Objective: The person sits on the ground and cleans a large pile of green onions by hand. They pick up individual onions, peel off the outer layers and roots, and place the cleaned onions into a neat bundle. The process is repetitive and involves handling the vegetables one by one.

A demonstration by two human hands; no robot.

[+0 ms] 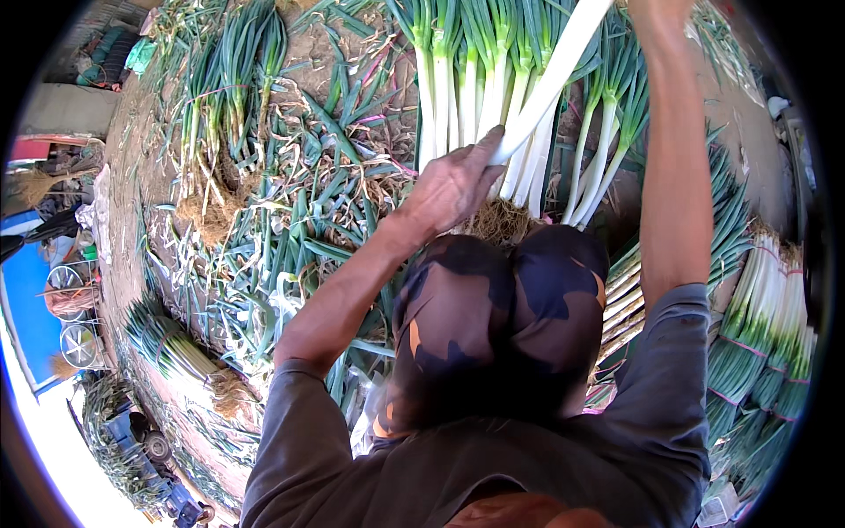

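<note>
A thick white Welsh onion stalk slants up to the right, its top running out of view. My left hand pinches its lower end between thumb and fingers. My right hand is at the top edge, mostly cut off, to the right of the stalk; its grip is hidden. Below the stalk, a row of clean white-and-green Welsh onions lies side by side, root ends towards me. Brown roots show just beyond my knees. A few more Welsh onions lie right of the row.
Stripped leaves litter the ground at the left. An untrimmed bunch with roots and a tied bundle lie there too. Several tied white-stemmed bundles are at the right. Soil-stained stalks lie beside my right knee.
</note>
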